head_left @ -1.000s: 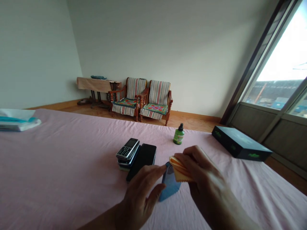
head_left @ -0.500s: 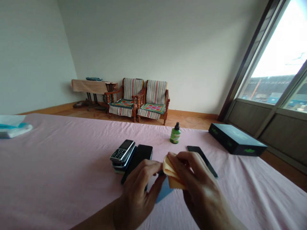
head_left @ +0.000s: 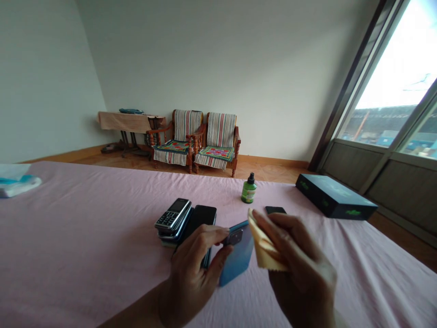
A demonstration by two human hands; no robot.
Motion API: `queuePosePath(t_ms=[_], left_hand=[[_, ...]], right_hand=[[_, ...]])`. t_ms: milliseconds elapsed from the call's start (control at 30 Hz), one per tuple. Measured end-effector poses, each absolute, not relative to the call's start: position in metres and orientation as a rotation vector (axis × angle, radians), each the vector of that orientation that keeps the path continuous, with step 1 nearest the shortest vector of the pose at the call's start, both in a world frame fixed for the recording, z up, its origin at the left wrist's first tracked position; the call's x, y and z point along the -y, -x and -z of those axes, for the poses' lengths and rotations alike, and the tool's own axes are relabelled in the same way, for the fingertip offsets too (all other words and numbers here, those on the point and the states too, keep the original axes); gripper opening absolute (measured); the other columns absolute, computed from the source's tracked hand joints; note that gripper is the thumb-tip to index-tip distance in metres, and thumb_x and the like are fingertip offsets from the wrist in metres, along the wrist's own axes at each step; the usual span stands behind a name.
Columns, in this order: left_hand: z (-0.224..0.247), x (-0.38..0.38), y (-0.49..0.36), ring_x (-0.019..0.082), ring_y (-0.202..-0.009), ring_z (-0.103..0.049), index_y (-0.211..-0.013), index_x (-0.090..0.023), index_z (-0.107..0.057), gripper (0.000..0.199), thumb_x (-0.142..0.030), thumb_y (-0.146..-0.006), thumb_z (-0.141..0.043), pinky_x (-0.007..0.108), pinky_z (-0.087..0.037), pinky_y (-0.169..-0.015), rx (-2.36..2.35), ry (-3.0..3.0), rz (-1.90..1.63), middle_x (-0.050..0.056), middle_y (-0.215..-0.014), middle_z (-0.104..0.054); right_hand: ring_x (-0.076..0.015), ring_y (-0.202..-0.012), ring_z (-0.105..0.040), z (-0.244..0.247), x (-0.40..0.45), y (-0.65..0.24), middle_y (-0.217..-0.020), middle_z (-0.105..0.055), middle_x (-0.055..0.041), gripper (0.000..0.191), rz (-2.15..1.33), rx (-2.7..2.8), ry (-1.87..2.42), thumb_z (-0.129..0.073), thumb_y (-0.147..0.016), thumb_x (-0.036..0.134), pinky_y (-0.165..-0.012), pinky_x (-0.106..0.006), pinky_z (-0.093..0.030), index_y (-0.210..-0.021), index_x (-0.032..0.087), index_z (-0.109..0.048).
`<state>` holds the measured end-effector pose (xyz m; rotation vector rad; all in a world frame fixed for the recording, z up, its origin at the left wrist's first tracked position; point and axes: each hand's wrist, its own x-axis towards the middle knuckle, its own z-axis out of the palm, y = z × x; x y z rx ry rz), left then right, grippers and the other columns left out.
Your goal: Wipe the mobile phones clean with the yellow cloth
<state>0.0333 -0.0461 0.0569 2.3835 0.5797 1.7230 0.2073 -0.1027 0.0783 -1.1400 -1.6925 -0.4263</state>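
Pinched between the thumb and fingers of my left hand (head_left: 198, 264) is a blue smartphone (head_left: 237, 259), tilted, its back and camera block facing me. My right hand (head_left: 297, 255) is closed on a folded yellow cleaning cloth (head_left: 266, 248), beside the phone's right edge. Behind my left hand lies a black smartphone (head_left: 204, 214). To its left is a stack of phones topped by a silver keypad phone (head_left: 174, 213). Another dark phone (head_left: 276, 210) lies flat beyond my right hand, mostly hidden by it.
A green bottle with a black cap (head_left: 249, 188) stands on the pink sheet (head_left: 85, 237). At the right lies a flat black box (head_left: 336, 196), and at the far left a white and blue packet (head_left: 18, 182). Two wooden chairs (head_left: 215, 141) stand by the wall.
My right hand and the cloth have moved right, off the phone's corner, uncovering its blue back and camera block. The dark phone behind is now more hidden.
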Motion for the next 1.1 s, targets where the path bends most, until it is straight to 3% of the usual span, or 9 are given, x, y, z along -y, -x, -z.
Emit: queuePosePath(t_ms=[200, 367, 500, 600, 767, 900, 1100], left_hand=[[-0.058, 0.052, -0.032, 0.014, -0.086, -0.066, -0.109, -0.018, -0.053, 0.018, -0.013, -0.092, -0.051, 0.019, -0.053, -0.078, -0.596, -2.378, -1.686, 0.004, -0.09, -0.065], [-0.057, 0.05, -0.033, 0.014, -0.09, -0.065, -0.113, -0.017, -0.054, 0.026, -0.007, -0.09, -0.055, 0.02, -0.053, -0.082, -0.569, -2.426, -1.694, 0.005, -0.094, -0.066], [-0.061, 0.049, -0.033, 0.014, -0.095, -0.064, -0.117, -0.015, -0.055, 0.033, -0.001, -0.087, -0.057, 0.02, -0.051, -0.087, -0.532, -2.492, -1.688, 0.006, -0.099, -0.067], [-0.063, 0.047, -0.032, 0.013, -0.093, -0.064, -0.116, -0.014, -0.057, 0.032, 0.0, -0.087, -0.057, 0.02, -0.051, -0.087, -0.531, -2.506, -1.7, 0.006, -0.097, -0.067], [-0.061, 0.043, -0.03, 0.014, -0.091, -0.065, -0.117, -0.015, -0.057, 0.032, -0.002, -0.087, -0.058, 0.022, -0.053, -0.084, -0.574, -2.495, -1.714, 0.006, -0.097, -0.066], [-0.059, 0.041, -0.028, 0.016, -0.093, -0.065, -0.117, -0.016, -0.057, 0.032, -0.004, -0.087, -0.059, 0.023, -0.053, -0.084, -0.619, -2.508, -1.725, 0.006, -0.099, -0.066], [-0.053, 0.034, -0.024, 0.015, -0.093, -0.064, -0.117, -0.017, -0.058, 0.03, -0.008, -0.087, -0.06, 0.023, -0.05, -0.087, -0.705, -2.486, -1.745, 0.005, -0.102, -0.064]], right_hand=[[-0.0233, -0.098, -0.05, -0.066, 0.104, -0.186, -0.11, -0.054, -0.0122, 0.054, 0.374, 1.901, 0.876, -0.045, -0.091, 0.005, -0.082, -0.035, -0.05, -0.144, 0.014, -0.039], [-0.0203, -0.097, -0.051, -0.063, 0.099, -0.2, -0.111, -0.05, -0.0108, 0.062, 0.404, 1.85, 1.016, -0.041, -0.082, -0.006, -0.081, -0.03, -0.05, -0.14, 0.016, -0.045], [-0.019, -0.098, -0.053, -0.062, 0.095, -0.208, -0.109, -0.051, -0.0086, 0.061, 0.392, 1.689, 1.13, -0.04, -0.075, -0.007, -0.077, -0.028, -0.05, -0.128, 0.019, -0.056], [-0.0181, -0.093, -0.056, -0.063, 0.091, -0.208, -0.103, -0.054, -0.0066, 0.056, 0.189, 1.555, 1.207, -0.042, -0.073, -0.003, -0.07, -0.026, -0.05, -0.119, 0.021, -0.062], [-0.0137, -0.07, -0.056, -0.06, 0.087, -0.204, -0.085, -0.056, -0.0032, 0.02, -0.293, 1.397, 1.232, -0.05, -0.084, 0.013, -0.055, -0.022, -0.044, -0.075, 0.019, -0.067], [-0.0133, -0.067, -0.056, -0.05, 0.085, -0.202, -0.082, -0.056, -0.0045, 0.028, -0.402, 1.424, 1.253, -0.05, -0.088, 0.023, -0.055, -0.022, -0.043, -0.062, 0.017, -0.06], [-0.0129, -0.062, -0.053, -0.03, 0.081, -0.203, -0.071, -0.053, -0.0039, 0.034, -0.413, 1.568, 1.454, -0.046, -0.089, 0.022, -0.053, -0.023, -0.036, -0.056, 0.017, -0.051]])
